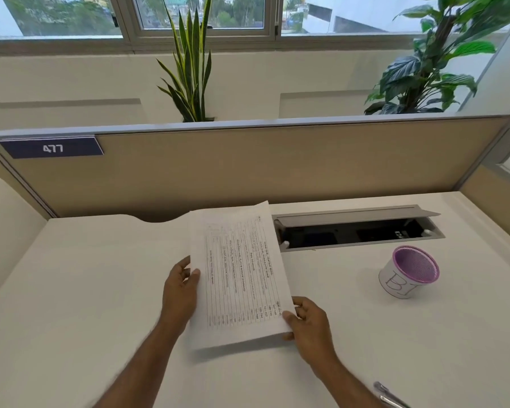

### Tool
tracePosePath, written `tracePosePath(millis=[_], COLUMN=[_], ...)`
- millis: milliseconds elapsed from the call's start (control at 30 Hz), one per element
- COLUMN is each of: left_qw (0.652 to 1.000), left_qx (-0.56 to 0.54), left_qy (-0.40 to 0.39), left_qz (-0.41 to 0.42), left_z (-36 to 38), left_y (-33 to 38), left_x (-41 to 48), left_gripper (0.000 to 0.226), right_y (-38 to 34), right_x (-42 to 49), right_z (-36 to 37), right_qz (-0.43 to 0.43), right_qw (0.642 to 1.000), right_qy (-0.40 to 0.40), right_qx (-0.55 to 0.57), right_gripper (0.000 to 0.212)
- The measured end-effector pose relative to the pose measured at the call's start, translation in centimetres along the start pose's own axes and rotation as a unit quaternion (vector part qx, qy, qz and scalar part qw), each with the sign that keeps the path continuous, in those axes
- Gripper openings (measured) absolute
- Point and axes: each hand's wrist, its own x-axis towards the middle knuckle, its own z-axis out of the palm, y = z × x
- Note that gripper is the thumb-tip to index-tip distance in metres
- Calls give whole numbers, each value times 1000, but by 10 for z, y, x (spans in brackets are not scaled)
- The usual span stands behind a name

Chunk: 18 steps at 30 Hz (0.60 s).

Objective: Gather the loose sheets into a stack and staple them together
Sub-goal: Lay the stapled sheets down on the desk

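Holding the stack of sheets (238, 275) between them in the head view, both hands lift the paper just above the white desk (86, 290), tilted so the printed table faces up. The left hand (180, 293) grips the left long edge, thumb on top and fingers curled behind. The right hand (308, 322) pinches the near right corner, thumb pressed on the top sheet, fingers underneath. The sheets look squared together, their edges nearly flush, with a shadow on the desk below the near edge. To the right, well apart from the paper, stands a purple mesh cup (409, 272) wrapped in a white label. Behind the stack's far right corner an open cable tray (357, 231) is set into the desk. A sign reading 477 (52, 148) sits on the partition (248, 166).
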Motion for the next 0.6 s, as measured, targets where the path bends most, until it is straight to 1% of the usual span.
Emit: tracePosePath(millis=[100,200,300,400,467,600], left_qw=[999,996,994,991,988,983], left_qx=[41,92,112,132,152,177], left_qy=[0,-9,8,22,23,39], left_qz=[-3,-6,-3,10,16,31], left_z=[4,9,16,20,22,24], left_y=[-6,-13,-17,-21,-26,-34], left_x=[24,44,55,58,60,59], left_gripper=[42,44,43,43,42,42], right_y=[-2,-2,-2,-1,2,9], right_x=[23,41,57,68,72,76], right_z=[11,16,15,12,11,9], right_qz=[8,23,31,-12,-53,-91], right_qw=[1000,1000,999,994,986,976], right_qy=[18,18,18,33,37,36], right_qx=[3,10,-7,-105,-154,-192], right_gripper=[24,21,19,13,16,28])
